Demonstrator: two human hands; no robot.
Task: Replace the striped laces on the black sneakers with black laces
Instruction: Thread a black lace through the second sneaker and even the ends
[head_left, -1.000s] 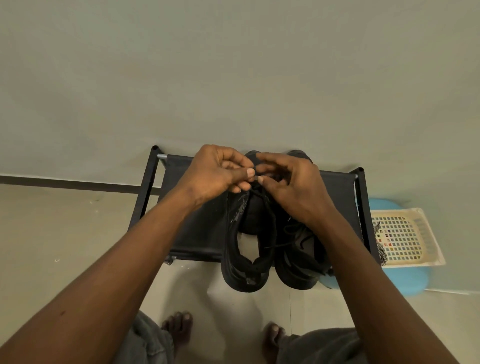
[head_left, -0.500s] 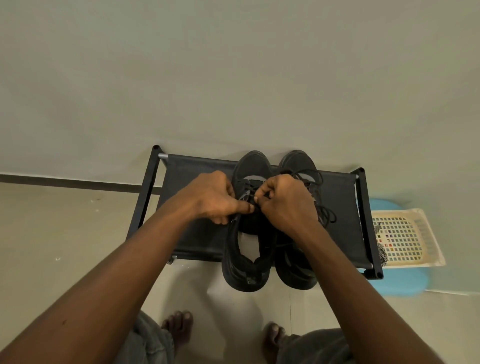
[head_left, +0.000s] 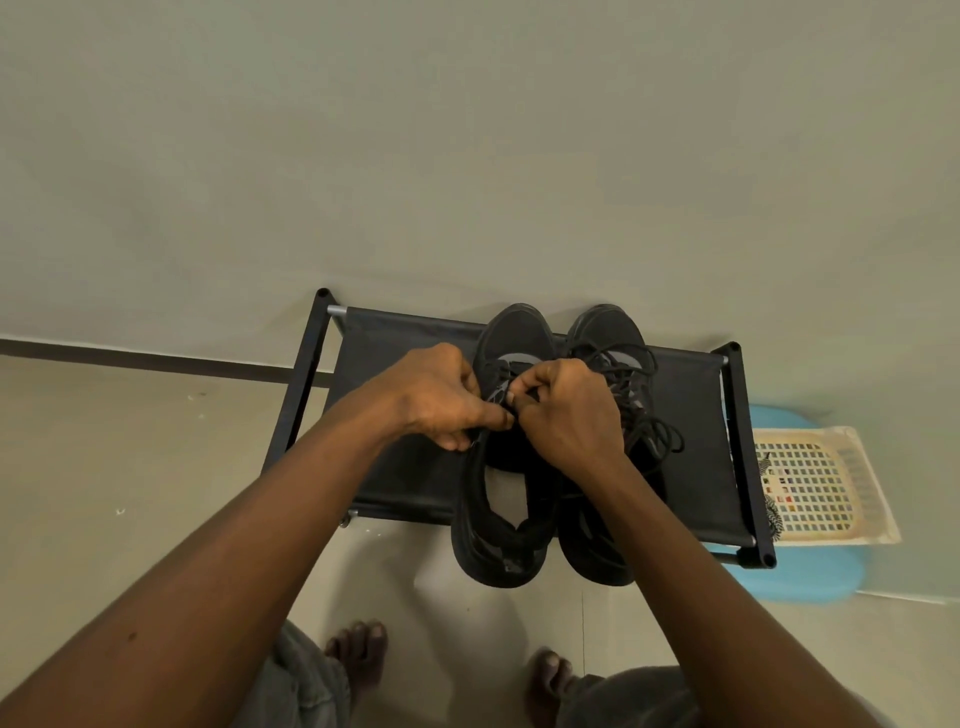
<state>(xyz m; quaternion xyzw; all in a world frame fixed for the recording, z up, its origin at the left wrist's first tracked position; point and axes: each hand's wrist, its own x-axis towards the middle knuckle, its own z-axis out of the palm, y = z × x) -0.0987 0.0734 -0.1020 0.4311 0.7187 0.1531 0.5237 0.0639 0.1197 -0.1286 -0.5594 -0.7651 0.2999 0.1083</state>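
Head view: I log left hand (head_left: 441, 400) and right hand (head_left: 569, 415) meeting fingertip to fingertip, both pinching black lace (head_left: 501, 374) on left sneaker (head_left: 514, 332) directly beneath them. Second sneaker (head_left: 608, 327) just beyond right hand, both on shoe rack (head_left: 405, 343).

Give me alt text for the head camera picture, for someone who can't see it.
A left hand and right hand pinch a black lace on the left sneaker of a black pair standing on a black rack. Laces on the right sneaker lie loose; a cream basket sits beside the rack.
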